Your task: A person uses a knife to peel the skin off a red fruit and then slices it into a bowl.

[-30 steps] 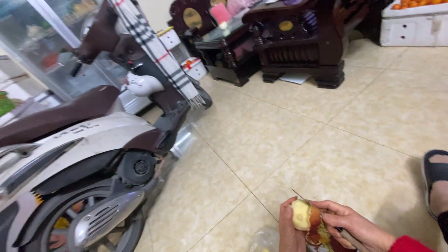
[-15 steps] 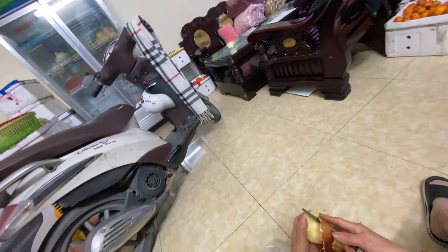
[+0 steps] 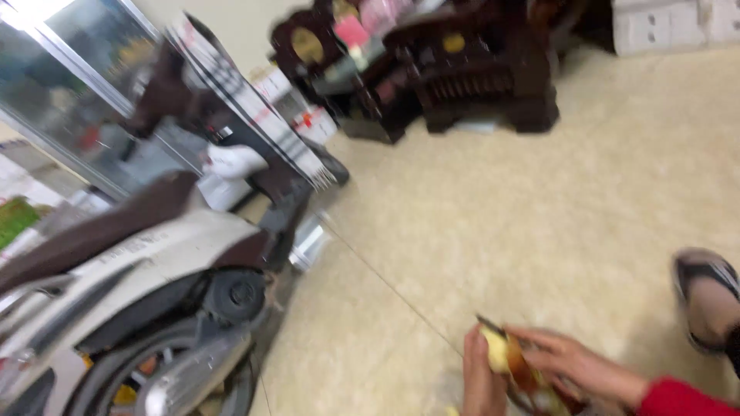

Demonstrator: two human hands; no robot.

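Pale yellow flesh shows on a half-peeled fruit (image 3: 497, 350), held low at the near edge of the view, right of centre. Left hand (image 3: 482, 381) wraps it from below, fingers closed on it. Right hand (image 3: 574, 362) reaches in from the right, red sleeve (image 3: 682, 399) at the wrist, and closes on a knife (image 3: 493, 323); the dark blade's tip pokes out far-left above the fruit, its long axis slanting from near-right to far-left. Reddish peel (image 3: 528, 377) hangs between the hands. Blur hides finer detail of the grip.

Outward: beige tiled floor (image 3: 539, 200), smooth, with thin grout lines, wide open from the hands to the far furniture. A sandalled foot (image 3: 705, 300) rests at the right edge, near the hands. A white and brown scooter (image 3: 146, 262) fills the near left. Dark carved wooden furniture (image 3: 462, 77) stands at the far side; a glass-fronted cabinet (image 3: 69, 92) stands far left.
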